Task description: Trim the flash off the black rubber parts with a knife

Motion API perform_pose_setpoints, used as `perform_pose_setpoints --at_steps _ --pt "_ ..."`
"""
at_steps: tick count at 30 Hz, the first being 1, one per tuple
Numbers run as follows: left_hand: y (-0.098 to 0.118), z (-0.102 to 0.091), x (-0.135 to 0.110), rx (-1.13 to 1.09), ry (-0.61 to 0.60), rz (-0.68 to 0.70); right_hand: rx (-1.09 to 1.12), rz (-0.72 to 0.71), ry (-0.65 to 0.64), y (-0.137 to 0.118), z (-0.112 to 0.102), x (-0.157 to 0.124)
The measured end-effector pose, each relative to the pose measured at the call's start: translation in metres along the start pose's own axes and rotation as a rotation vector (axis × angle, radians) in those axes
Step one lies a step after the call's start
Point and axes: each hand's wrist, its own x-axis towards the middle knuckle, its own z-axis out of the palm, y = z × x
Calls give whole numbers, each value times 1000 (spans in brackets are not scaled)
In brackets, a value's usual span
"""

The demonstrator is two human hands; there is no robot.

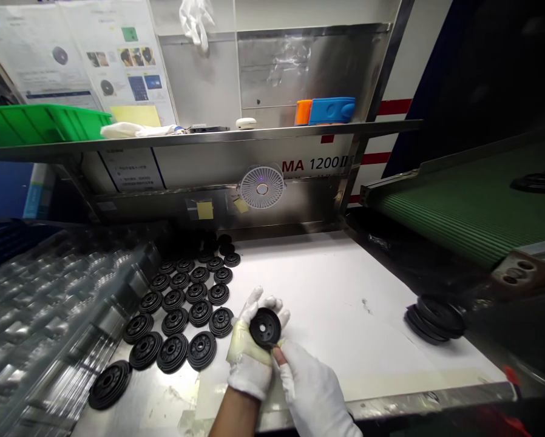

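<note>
My left hand (250, 352), in a white glove, is curled around a round black rubber part (265, 327) with a centre hole, held just above the white work surface (345, 303). My right hand (311, 391), also gloved in white, touches the part's lower edge with pinched fingers. Both hands are near the front edge of the bench. To the left, several identical black ribbed discs (186, 303) lie in rows on the bench.
Clear plastic trays (49, 321) are stacked at the left. A few black discs (436, 318) sit at the right, below a green conveyor belt (473, 206). A small fan (261, 187) hangs under a metal shelf (209, 138) holding a green bin (36, 124).
</note>
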Motion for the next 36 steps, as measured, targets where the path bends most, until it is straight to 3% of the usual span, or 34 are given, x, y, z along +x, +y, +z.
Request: perform_pose_setpoints --at_steps 3,13,18,21,24,26,29,32,36 --pt "4 -5 -3 44 -58 -73 20 -6 -14 7 -4 1" --pt "-4 2 8 -77 4 -52 1 -20 -26 0 2 -3" --pt "3 -3 0 -3 21 -137 167 -4 -47 1 -6 -2" --pt "9 -2 -3 -17 20 -145 230 87 -75 14 -19 1" --pt "13 3 -5 -8 48 -149 18 193 -90 39 -36 3" --pt "12 6 -4 0 74 -161 -121 205 -78 55 -47 3" --pt "8 10 -4 4 73 -173 -108 161 -24 66 -60 1" --pt "1 15 -5 -19 21 -161 -22 92 23 56 -64 -1" --pt "-6 24 -13 -23 -34 -125 17 63 -21 33 -57 1"
